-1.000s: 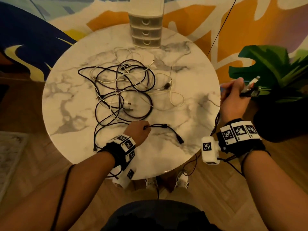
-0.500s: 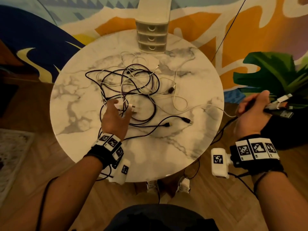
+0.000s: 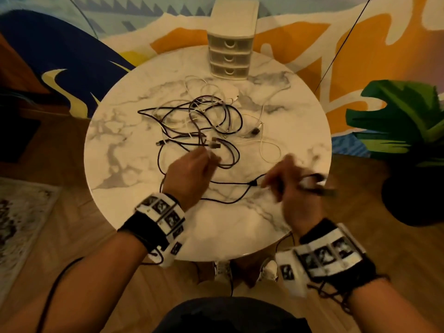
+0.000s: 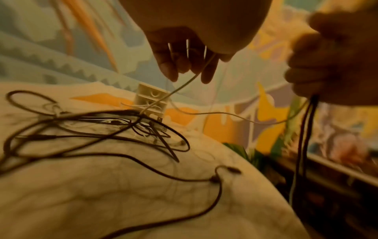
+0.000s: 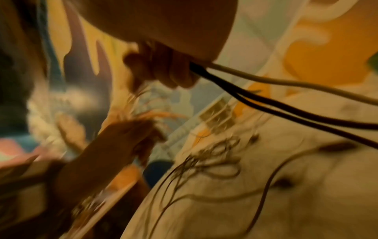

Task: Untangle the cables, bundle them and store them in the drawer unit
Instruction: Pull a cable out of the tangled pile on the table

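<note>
A tangle of black and white cables (image 3: 206, 126) lies on the round marble table (image 3: 134, 145). My left hand (image 3: 192, 169) is raised over the tangle's near side and pinches a thin white cable (image 4: 184, 84) that runs down into the heap. My right hand (image 3: 292, 186) hovers over the table's right edge, fist closed round a bunch of black and white cable ends (image 5: 245, 87), whose plugs stick out to the right (image 3: 322, 188). A loose black cable (image 3: 230, 186) runs between both hands. The cream three-drawer unit (image 3: 229, 56) stands at the table's far edge, drawers closed.
A big green plant (image 3: 403, 121) in a dark pot (image 3: 413, 200) stands just right of the table. A painted wall rises behind the drawer unit. A rug (image 3: 21, 212) lies on the wooden floor at left. My shoes (image 3: 245, 270) show under the table's near edge.
My right hand has swung in from beside the plant to over the table edge, still gripping its cable ends. My left hand has left the black cable, reached into the tangle and lifted a white cable.
</note>
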Demonstrator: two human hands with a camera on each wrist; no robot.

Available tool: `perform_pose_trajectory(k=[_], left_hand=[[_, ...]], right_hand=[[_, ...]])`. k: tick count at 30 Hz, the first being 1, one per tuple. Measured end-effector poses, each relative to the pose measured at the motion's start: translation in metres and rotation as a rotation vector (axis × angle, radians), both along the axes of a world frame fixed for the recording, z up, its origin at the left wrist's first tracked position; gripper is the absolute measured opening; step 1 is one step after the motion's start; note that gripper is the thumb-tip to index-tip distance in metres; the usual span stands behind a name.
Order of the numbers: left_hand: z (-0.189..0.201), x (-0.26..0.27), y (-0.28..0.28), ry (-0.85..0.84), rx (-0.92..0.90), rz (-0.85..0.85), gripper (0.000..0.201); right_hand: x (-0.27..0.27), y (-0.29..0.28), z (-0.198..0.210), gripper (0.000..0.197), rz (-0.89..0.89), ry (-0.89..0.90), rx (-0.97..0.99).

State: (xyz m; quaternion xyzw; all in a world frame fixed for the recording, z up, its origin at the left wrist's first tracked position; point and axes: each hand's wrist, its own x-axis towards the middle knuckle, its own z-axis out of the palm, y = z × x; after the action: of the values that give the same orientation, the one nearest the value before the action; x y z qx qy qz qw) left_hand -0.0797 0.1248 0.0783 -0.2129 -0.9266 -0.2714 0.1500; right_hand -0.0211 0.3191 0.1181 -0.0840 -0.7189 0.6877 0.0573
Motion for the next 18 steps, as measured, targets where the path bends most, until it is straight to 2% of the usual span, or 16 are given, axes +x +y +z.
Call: perform_pose_trajectory(k=[3,5,7,10,13,14,15,16,18], left_hand=[[-0.016,0.019,0.001,-0.017,-0.289,-0.232,0.024],[-0.022,0.027,0.002,-0.049,-0.392,-0.3,0.012],[-0.024,0.033,0.007,-0.18,-0.458,-0.255,0.017],[-0.039,0.042,0.013,-0.467,-0.346,-0.088,0.026],[-0.066,0.035,0.007,-0.943,0.081,0.149,0.021],[-0.076,0.028,0.003,-1.041,0.163,0.233,0.02],[-0.083,0.017,-0.001,-1.064,0.157,0.282,0.022],[-0.088,0.003,-0.006,-1.019,0.11,0.293,0.024],[-0.083,-0.028,-0.013,-0.838,0.068,0.313,0.024]], right_hand=[[0.013,-0.034,-0.024,0.031,0.33,-0.105,0.178],[0.012,-0.04,-0.039,0.026,0.407,-0.203,0.25],[0.009,-0.043,-0.045,0.028,0.39,-0.246,0.222],[0.003,-0.042,-0.047,0.031,0.293,-0.238,0.095],[0.002,-0.041,-0.047,0.032,0.258,-0.183,-0.012],[0.003,-0.039,-0.045,0.034,0.249,-0.162,-0.034],[0.003,-0.037,-0.042,0.035,0.239,-0.14,-0.044],[0.003,-0.035,-0.039,0.036,0.228,-0.118,-0.053],[0.003,-0.029,-0.031,0.032,0.211,-0.067,-0.064]])
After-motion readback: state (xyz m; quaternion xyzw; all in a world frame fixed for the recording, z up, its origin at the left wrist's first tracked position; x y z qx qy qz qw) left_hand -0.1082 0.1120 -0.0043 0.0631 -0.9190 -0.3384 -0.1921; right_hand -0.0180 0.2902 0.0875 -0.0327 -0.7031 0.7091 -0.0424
